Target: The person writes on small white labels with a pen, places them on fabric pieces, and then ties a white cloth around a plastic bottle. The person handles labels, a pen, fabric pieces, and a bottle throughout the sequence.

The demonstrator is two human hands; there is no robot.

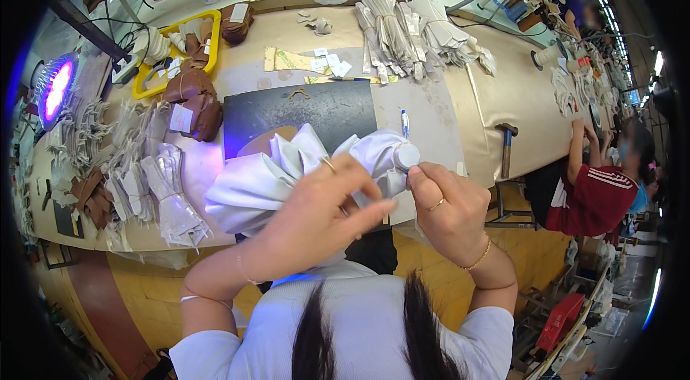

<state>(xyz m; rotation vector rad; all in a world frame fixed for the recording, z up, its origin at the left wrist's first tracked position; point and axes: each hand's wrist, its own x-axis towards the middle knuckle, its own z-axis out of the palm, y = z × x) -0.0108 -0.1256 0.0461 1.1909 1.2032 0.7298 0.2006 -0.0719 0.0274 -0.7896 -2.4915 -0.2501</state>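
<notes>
A shiny white gathered piece of material (pixel 251 182) lies in folds in front of me, over the near edge of a dark board (pixel 316 112). At its right end sits a small round white disc (pixel 407 156). My right hand (pixel 453 207) is closed in a pinch right beside the disc; what lies between the fingertips is too small to make out. My left hand (pixel 316 211) hovers over the folds, slightly blurred, its fingers apart and holding nothing. A blue-and-white pen (pixel 405 123) lies just beyond the disc.
Bundled pale strips (pixel 410 35) lie at the back, and more strips (pixel 169 197) at left. Brown bundles (pixel 195 103) rest by a yellow tray (pixel 213 49). A hammer (pixel 507 146) lies at right. A lit lamp (pixel 56 92) stands far left; a co-worker (pixel 600 193) sits at right.
</notes>
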